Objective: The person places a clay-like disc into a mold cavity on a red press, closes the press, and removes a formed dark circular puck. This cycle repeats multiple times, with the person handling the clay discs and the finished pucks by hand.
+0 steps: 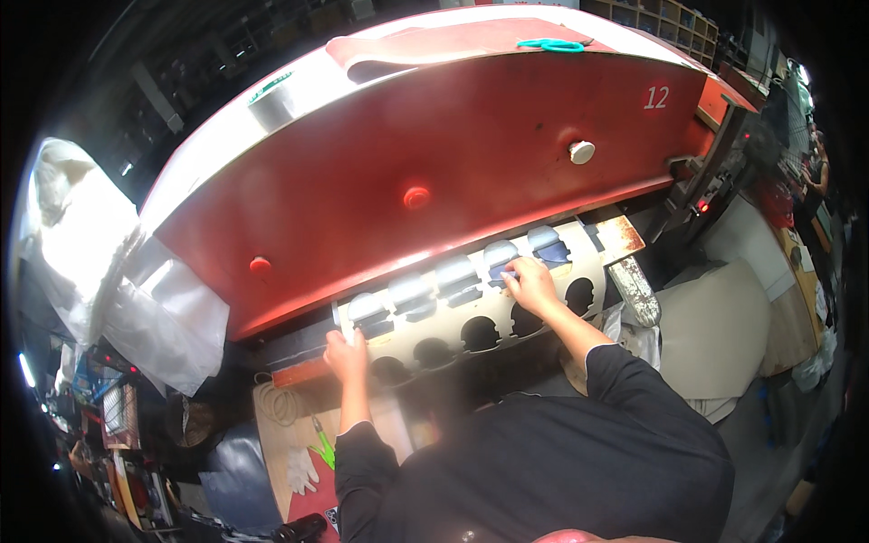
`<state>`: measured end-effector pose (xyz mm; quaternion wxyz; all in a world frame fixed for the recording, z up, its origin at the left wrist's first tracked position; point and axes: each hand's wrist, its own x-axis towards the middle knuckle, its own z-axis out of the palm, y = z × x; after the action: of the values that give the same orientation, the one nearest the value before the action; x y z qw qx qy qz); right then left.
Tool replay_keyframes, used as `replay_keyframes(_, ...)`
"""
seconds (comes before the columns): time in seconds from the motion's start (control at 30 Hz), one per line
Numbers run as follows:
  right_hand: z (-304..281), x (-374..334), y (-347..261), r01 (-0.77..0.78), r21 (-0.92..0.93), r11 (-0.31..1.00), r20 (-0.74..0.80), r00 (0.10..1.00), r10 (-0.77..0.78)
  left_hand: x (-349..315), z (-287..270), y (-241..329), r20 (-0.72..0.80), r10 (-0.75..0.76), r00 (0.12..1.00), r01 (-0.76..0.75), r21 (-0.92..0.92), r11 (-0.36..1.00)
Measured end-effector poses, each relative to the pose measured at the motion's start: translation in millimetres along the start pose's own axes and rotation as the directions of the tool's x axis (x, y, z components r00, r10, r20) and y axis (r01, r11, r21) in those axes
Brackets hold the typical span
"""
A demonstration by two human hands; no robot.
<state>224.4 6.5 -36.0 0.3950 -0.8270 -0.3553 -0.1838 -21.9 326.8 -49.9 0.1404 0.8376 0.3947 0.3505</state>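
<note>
A cream sheet with two rows of rounded cut-outs lies across the machine bed in front of me. Dark blue-grey cut pieces sit along its far row, while the near-row openings look dark. At the sheet's left edge, the fingers of my left hand are pinched together on its near corner. My right hand reaches over the sheet toward the far row, thumb and fingers closed on a small dark blue piece. The fingertips partly cover that piece.
Beyond the sheet rises a large red machine beam, with teal-handled scissors and a red sheet on top. On a board at lower left are a light glove and a green-handled tool. Grey-beige sheets lie at right.
</note>
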Motion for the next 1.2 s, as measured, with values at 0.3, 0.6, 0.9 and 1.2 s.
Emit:
replay_keyframes(0.3, -49, -6, 23, -0.391, 0.235, 0.890, -0.019, 0.914, 0.406, -59, -22, -13, -0.079, 0.010, 0.997, -0.012, -0.026, 1.000)
replay_keyframes(0.6, -40, -17, -35, -0.086, -0.200, 0.976, 0.217, 0.968, 0.130, -172, -78, -35, -0.123, 0.017, 0.992, -0.012, 0.046, 0.999)
replay_keyframes(0.9, -58, -70, -53, -0.109, -0.087, 0.990, 0.212, 0.969, 0.125, -238, -113, -40, -0.161, 0.071, 0.984, -0.066, 0.031, 0.997)
replay_keyframes(1.2, -136, -66, 3, -0.259, -0.152, 0.954, 0.029, 0.964, 0.266, -245, -118, -42, -0.142, 0.102, 0.985, -0.094, 0.059, 0.994)
